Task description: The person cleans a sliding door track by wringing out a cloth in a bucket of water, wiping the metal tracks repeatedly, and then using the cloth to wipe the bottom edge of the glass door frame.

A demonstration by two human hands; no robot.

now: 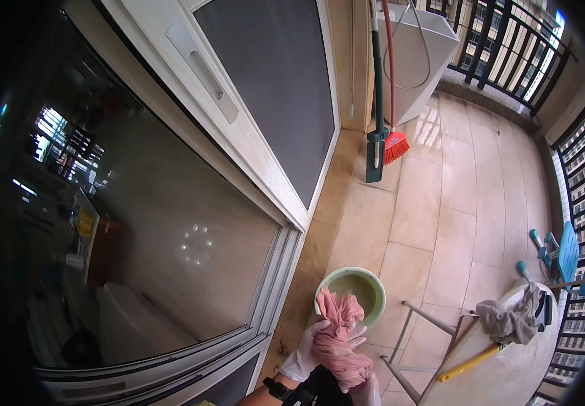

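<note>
A bunched, twisted pink cloth (338, 338) is in both of my hands, low in the middle of the view. My left hand (306, 350), in a thin whitish glove, is closed round its middle. Lower down, my right hand (368, 389), gloved too, grips the cloth's nearer end and is partly hidden by it. The cloth's far end hangs over the near-left rim of a round pale green basin (378, 287). Water seems to lie in the basin, which stands on the tiled floor.
At right, a round white table (523, 365) holds a grey cloth (509, 318) and a yellow-handled tool (468, 363). A sliding glass door (170, 271) runs along the left. Ahead are a red broom (395, 145), a green flat mop (375, 155) and a white sink (418, 61). Blue-padded equipment (567, 250) stands by the railing.
</note>
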